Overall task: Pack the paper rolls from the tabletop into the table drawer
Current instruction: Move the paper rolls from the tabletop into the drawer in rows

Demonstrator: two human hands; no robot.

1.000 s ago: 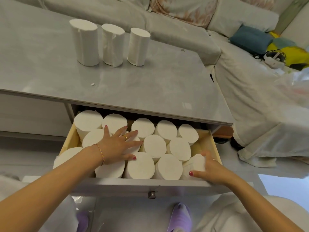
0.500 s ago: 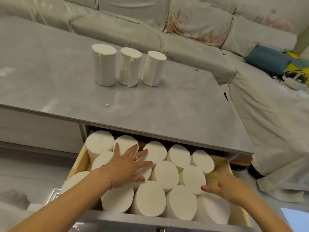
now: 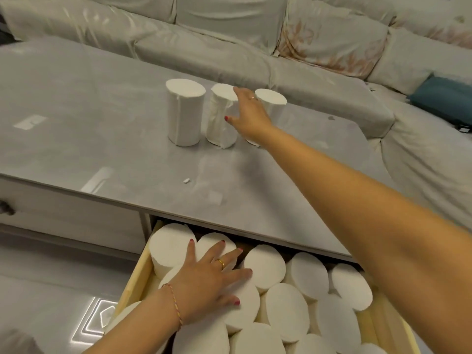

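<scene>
On the tabletop [image 3: 107, 103] three paper rolls stood upright in a row: the left roll [image 3: 184, 116], the middle roll [image 3: 220, 116] and the right roll [image 3: 272, 103]. I judged these the remaining items to pack. My right hand [image 3: 249, 116] was extended between the middle and right rolls, fingers spread and gripping nothing that I could see (contact with either roll could not be confirmed). Below the table edge, the drawer [image 3: 135, 279] was pulled out and densely filled with packed rolls [image 3: 286, 305] standing on end. My left hand [image 3: 209, 279] rested flat on them, fingers straight, pressing down. By my estimate most of the task was complete; free space for three more looked scarce
</scene>
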